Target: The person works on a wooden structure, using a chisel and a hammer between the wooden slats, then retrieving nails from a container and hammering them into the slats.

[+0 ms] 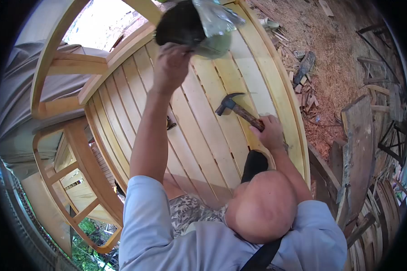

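Note:
My left hand (174, 61) is closed on the near edge of a dark, rounded item (181, 25), blurred in part, with crinkled clear plastic (215, 18) and a pale green part beside it; I cannot make out its kind. Both are over the far end of a slatted wooden bench seat (199, 131). My right hand (271, 133) grips the end of a claw hammer's wooden handle. The hammer (242, 110) lies over the slats, its metal head pointing up and left. My bent knee (262, 205) is in front of me, with a black-covered foot by the slats.
A small dark object (170, 123) lies on the slats left of centre. Curved wooden armrest frames (74, 65) rise at the left, near grey cloth (18, 99). Wood scraps and sawdust (334, 58) cover the ground at right, with rough boards (359, 153) stacked there.

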Motion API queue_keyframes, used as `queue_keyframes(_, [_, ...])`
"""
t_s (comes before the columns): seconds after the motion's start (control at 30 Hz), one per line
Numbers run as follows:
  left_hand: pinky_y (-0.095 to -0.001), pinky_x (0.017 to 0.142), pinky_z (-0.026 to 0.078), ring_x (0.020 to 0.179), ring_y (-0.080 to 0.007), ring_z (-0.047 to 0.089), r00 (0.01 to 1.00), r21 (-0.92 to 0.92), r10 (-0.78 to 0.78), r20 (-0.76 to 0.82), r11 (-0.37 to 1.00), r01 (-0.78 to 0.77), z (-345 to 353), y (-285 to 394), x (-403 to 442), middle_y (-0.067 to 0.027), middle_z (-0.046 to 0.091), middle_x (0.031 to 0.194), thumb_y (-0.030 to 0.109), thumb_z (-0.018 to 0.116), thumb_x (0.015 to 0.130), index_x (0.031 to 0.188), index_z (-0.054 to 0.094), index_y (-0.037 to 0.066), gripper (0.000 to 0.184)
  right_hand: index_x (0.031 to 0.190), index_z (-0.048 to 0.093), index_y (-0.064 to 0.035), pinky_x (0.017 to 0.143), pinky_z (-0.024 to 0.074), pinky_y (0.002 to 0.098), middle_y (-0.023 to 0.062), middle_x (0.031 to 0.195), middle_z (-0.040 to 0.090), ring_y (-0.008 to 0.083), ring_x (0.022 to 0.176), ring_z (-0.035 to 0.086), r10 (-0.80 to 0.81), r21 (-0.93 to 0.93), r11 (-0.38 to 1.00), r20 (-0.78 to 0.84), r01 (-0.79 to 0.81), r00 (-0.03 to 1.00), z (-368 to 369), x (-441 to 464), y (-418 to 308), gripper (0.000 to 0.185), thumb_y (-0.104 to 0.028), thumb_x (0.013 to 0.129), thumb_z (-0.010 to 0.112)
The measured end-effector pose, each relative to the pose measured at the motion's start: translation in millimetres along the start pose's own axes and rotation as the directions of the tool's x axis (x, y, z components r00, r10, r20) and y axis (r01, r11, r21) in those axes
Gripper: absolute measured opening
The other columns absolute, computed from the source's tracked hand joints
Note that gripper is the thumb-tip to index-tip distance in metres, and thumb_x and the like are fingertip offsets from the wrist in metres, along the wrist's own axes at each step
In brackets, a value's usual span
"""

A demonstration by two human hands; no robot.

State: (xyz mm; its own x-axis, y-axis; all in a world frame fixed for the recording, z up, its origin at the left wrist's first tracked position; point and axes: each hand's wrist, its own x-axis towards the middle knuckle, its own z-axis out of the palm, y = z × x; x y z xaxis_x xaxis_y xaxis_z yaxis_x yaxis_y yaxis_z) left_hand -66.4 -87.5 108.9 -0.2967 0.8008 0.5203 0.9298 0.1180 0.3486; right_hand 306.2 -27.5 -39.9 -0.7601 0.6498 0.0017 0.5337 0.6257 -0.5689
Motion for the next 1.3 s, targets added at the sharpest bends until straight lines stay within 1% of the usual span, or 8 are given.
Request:
queue_keyframes(0.17, [-0.0392,0.097,0.048,0.108,-0.0264,0.064,0.994,-0.049,0.086,0.063,0.995,-0.083,41.9,42.4,-3.0,-0.0103,0.07,0.107,0.006,0.078,0.076,0.098,0.073,0.007,0.023,0.105,0.063,-0.0103,0.084,0.0482,0.0459,0.0095,0.099,0.061,0.0313,0.095,0.061,0.049,0.03,0.998,0.028,-0.049,0.998,-2.9,1.3,4.2,0.047,-0.037,0.071,0.082])
queue_keyframes(0.3, [-0.0413,0.104,0.043,0.121,-0.0324,0.057,0.892,-0.16,-0.378,-0.25,0.924,0.347,75.3,-56.4,-56.4,-0.0151,0.06,0.13,0.014,0.075,0.085,0.102,0.07,0.0,0.023,0.104,0.063,-0.0113,0.086,0.0478,0.0459,0.0083,0.103,0.061,0.0313,0.099,0.06,0.122,0.119,0.983,0.138,-0.139,0.983,-15.6,15.2,4.6,0.047,-0.036,0.069,0.082])
queue_keyframes(0.43, [-0.0367,0.109,0.037,0.131,-0.0394,0.048,0.707,0.683,-0.7,0.105,0.567,0.46,31.5,-223.4,-148.6,-0.0231,0.051,0.143,0.044,0.054,0.098,0.132,0.055,-0.006,0.06,0.103,0.063,-0.012,0.083,0.048,0.0451,0.0073,0.099,0.06,0.0308,0.097,0.059,0.163,0.078,0.982,0.136,-0.174,0.977,-13.9,18.1,12.2,0.045,-0.035,0.068,0.081])
queue_keyframes(0.6, [-0.0546,0.119,0.016,0.148,-0.0463,0.01,-0.074,0.561,-0.993,-0.095,-0.115,0.82,14.2,-233.7,-181.5,-0.0154,0.001,0.165,0.068,0.017,0.098,0.149,0.042,0.007,0.084,0.096,0.063,-0.012,0.084,0.0485,0.0469,0.0073,0.1,0.06,0.031,0.096,0.06,0.195,0.08,0.974,0.191,-0.214,0.962,-10.6,22.1,9.7,0.041,-0.032,0.065,0.081])
queue_keyframes(0.8, [-0.0554,0.119,0.014,0.147,-0.0424,0.017,0.232,0.63,-0.962,-0.147,0.089,0.771,20.0,-195.3,-183.3,-0.0166,0.016,0.163,0.065,0.024,0.097,0.139,0.054,0.0,0.083,0.097,0.063,-0.0111,0.081,0.0501,0.0419,0.007,0.096,0.061,0.031,0.091,0.062,0.117,-0.062,0.992,0.161,-0.108,0.98,-2.4,29.1,12.0,0.04,-0.027,0.063,0.077])
queue_keyframes(1.17, [-0.0524,0.118,0.023,0.145,-0.0404,0.024,0.269,0.752,-0.958,-0.103,0.102,0.651,17.0,-184.4,-162.9,-0.0272,0.026,0.157,0.062,0.017,0.099,0.133,0.054,-0.01,0.088,0.109,0.061,-0.0106,0.09,0.0465,0.0418,0.0079,0.108,0.059,0.0296,0.106,0.058,0.259,-0.037,0.966,0.227,-0.257,0.939,-11.2,13.7,-1.3,0.053,-0.039,0.067,0.078])
queue_keyframes(1.23, [-0.0524,0.117,0.025,0.146,-0.0408,0.021,0.166,0.729,-0.975,-0.144,0.009,0.685,18.2,-170.2,-152.1,-0.0271,0.022,0.158,0.064,0.017,0.099,0.137,0.052,-0.007,0.088,0.109,0.061,-0.0077,0.09,0.0488,0.0439,0.0119,0.11,0.062,0.0338,0.106,0.061,0.383,-0.023,0.919,0.288,-0.394,0.878,-33.9,12.2,-24.0,0.053,-0.039,0.07,0.077])
queue_keyframes(1.3, [-0.0488,0.114,0.032,0.141,-0.0364,0.034,0.162,0.838,-0.987,0.003,0.091,0.538,6.8,-182.5,-156.9,-0.0268,0.037,0.151,0.055,0.029,0.102,0.133,0.056,-0.007,0.075,0.111,0.061,-0.005,0.088,0.0513,0.0469,0.0173,0.108,0.066,0.0379,0.101,0.064,0.766,-0.213,0.615,0.391,-0.759,0.511,-50.4,-8.0,-61.3,0.05,-0.037,0.074,0.073])
